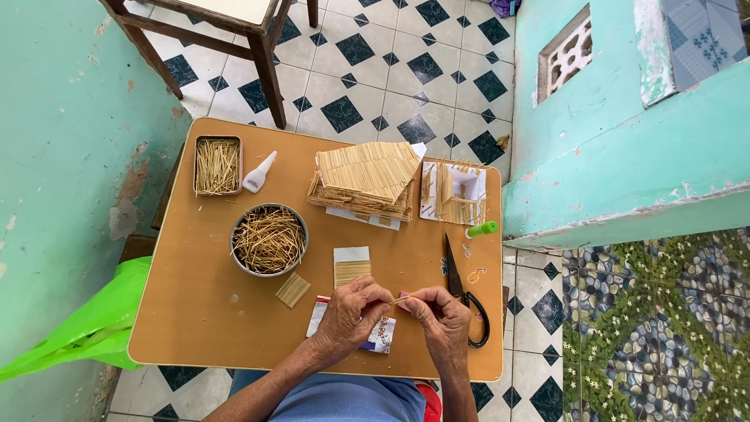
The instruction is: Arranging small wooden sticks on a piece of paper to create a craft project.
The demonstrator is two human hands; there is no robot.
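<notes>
My left hand (349, 318) and my right hand (442, 322) meet near the front edge of a small brown table (203, 312), pinching a thin wooden stick (400, 299) between their fingertips. A folded printed paper packet (380, 334) lies under my left hand. Just beyond the hands is a white card (351, 264) partly covered with glued sticks. A small flat bundle of sticks (293, 289) lies to the left. Black scissors (461, 285) rest right of my right hand.
A round metal bowl (269, 239) and a rectangular tin (217, 165) hold loose sticks. A white glue bottle (258, 173), a stick-built roof model (366, 180), a framed stick piece (454, 194) and a green-capped tube (482, 229) sit farther back. A green bag (86, 328) lies left; a wooden chair (234, 31) stands beyond.
</notes>
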